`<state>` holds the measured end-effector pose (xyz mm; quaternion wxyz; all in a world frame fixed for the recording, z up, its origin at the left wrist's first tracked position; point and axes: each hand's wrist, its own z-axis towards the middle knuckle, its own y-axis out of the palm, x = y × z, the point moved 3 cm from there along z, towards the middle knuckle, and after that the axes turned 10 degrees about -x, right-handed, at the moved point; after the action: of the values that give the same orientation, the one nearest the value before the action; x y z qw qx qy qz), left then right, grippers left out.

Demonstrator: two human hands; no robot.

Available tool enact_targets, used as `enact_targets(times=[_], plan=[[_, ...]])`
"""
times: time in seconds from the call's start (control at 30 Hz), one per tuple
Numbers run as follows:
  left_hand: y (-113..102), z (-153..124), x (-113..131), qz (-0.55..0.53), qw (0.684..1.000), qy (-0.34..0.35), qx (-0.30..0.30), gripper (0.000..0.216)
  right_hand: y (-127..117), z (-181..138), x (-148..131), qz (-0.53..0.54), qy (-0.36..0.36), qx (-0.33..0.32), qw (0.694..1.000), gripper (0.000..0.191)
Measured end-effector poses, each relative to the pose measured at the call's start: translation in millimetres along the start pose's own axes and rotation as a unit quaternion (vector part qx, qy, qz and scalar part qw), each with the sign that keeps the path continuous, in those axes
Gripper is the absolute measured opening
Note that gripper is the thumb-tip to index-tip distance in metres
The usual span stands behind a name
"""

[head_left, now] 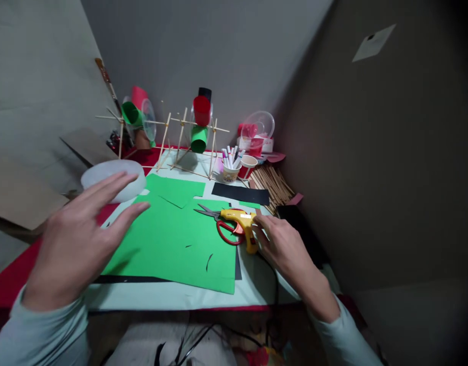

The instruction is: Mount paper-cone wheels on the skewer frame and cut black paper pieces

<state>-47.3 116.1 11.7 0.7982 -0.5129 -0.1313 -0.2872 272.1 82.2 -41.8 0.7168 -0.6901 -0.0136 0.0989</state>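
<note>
My left hand (81,234) hovers with fingers spread over the left edge of a large green paper sheet (176,244), close to a white round lid (112,175). It holds nothing. My right hand (283,244) reaches to a yellow glue gun (243,223) lying at the sheet's right edge; its fingertips touch the gun's handle, and whether they grip it is unclear. Red-handled scissors (222,226) lie under and beside the glue gun.
A stick frame (180,145) carrying red and green cups stands at the back. A cup of markers (230,165), a bundle of wooden sticks (274,185), black paper strips (241,193) and plastic containers (258,132) sit back right. Walls close in on both sides.
</note>
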Motion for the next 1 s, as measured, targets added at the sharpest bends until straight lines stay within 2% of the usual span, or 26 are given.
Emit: enact_targets(times=[0.07,0.13,0.17,0.23,0.33,0.47,0.6,0.7,0.83,1.0], plan=[[2,27,29,0.015,1.0,0.023,0.004,0.054,4,-3,5,-0.013,0.015,-0.013,1.0,0.023],[8,60,32,0.029,0.999,0.042,-0.012,0.046,10,-6,8,0.004,0.012,-0.02,1.0,0.022],[13,78,27,0.037,0.998,0.048,-0.027,0.042,12,-7,10,0.016,0.009,-0.021,1.0,0.022],[30,112,8,0.069,0.992,0.04,-0.101,0.033,14,-6,16,0.038,0.002,-0.013,0.999,0.022],[63,148,-29,0.11,0.974,0.045,-0.193,0.016,11,0,25,0.054,-0.014,0.02,0.998,0.026],[105,160,-76,0.163,0.946,0.052,-0.277,0.016,1,15,29,0.045,-0.041,0.042,0.997,0.025],[137,153,-99,0.184,0.918,0.086,-0.339,0.032,-7,32,25,0.037,-0.064,0.057,0.996,0.025],[154,154,-101,0.184,0.898,0.121,-0.381,0.047,-7,40,21,0.042,-0.085,0.056,0.994,0.027],[168,173,-99,0.195,0.872,0.138,-0.427,0.057,0,40,19,0.059,-0.108,0.038,0.992,0.027],[179,200,-87,0.205,0.847,0.151,-0.467,0.059,4,32,19,0.048,-0.131,0.054,0.989,0.027]])
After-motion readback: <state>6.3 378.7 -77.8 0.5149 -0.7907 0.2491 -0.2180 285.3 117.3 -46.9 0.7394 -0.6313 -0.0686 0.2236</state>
